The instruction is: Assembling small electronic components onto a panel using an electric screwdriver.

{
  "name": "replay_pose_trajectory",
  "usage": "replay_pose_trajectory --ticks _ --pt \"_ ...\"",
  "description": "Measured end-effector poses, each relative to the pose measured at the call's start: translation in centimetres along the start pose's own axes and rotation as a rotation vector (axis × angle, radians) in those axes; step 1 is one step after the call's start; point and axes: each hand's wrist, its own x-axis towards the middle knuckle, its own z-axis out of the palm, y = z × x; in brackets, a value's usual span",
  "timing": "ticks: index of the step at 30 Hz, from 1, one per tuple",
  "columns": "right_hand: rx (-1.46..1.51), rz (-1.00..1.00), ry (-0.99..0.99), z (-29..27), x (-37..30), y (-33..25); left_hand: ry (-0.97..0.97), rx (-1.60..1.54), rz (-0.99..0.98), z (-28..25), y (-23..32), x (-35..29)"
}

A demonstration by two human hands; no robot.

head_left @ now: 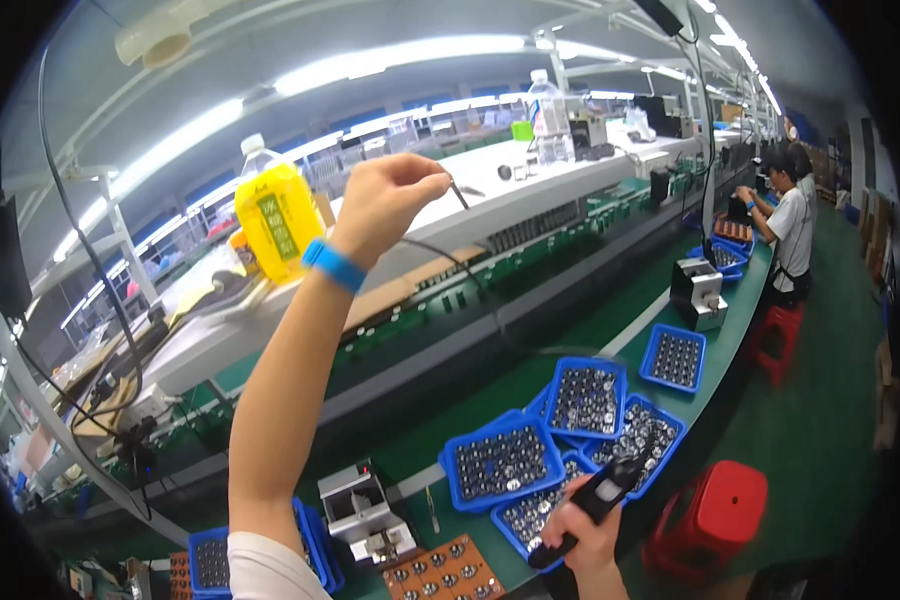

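My left hand (390, 205), with a blue band at the wrist, is raised over the white shelf. Its fingers pinch a short, thin dark rod (459, 194), too small to name surely. Low on the right, my right hand (582, 530) is wrapped round a black handheld tool (604, 490) with a grey label. This tool slants above blue trays of small round metal parts, including the tray (505, 465) at its left and the tray (660, 466) beyond it. An orange-brown board (445, 572) bearing round metal parts lies at the bench's near edge.
A metal fixture (365, 515) stands left of the trays, another (698, 293) farther along. A yellow-labelled bottle (276, 220) and a clear bottle (550, 120) stand on the shelf. A dark cable (480, 290) arcs across the bench. Red stools (730, 505) and a co-worker (792, 235) are at right.
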Motion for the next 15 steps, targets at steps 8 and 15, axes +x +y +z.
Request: replay_pose_trajectory --ticks 8,15 --pt "0.568 -0.449 -0.101 6.6 3.1 -1.3 0.228 -0.866 -0.387 0.4 4.0 -31.0" --pt "0.869 -0.405 -0.083 11.7 4.7 1.4 0.637 -1.209 -0.757 2.5 4.1 -38.3"
